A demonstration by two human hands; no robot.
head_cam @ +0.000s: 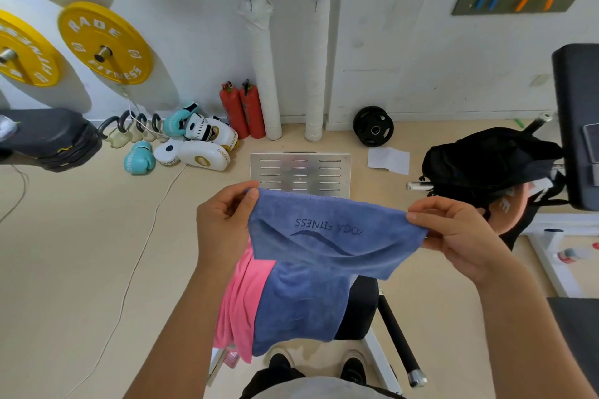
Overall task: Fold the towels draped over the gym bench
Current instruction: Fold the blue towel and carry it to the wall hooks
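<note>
I hold a blue towel (pixel 324 256) printed "YOGA FITNESS" up in front of me by its top edge. My left hand (pixel 223 223) pinches its left corner and my right hand (pixel 453 230) pinches its right corner. The towel hangs doubled, its lower part falling over the black gym bench (pixel 359 308). A pink towel (pixel 241 298) lies draped over the bench beneath it, showing on the left side. Most of the bench pad is hidden by the two towels.
A metal slotted plate (pixel 301 172) lies on the floor ahead. Boxing gloves (pixel 194 142), two red fire extinguishers (pixel 243 110) and a black weight plate (pixel 372 126) sit by the wall. A black bag (pixel 486 162) rests on equipment at right. My shoes (pixel 353 369) stand below.
</note>
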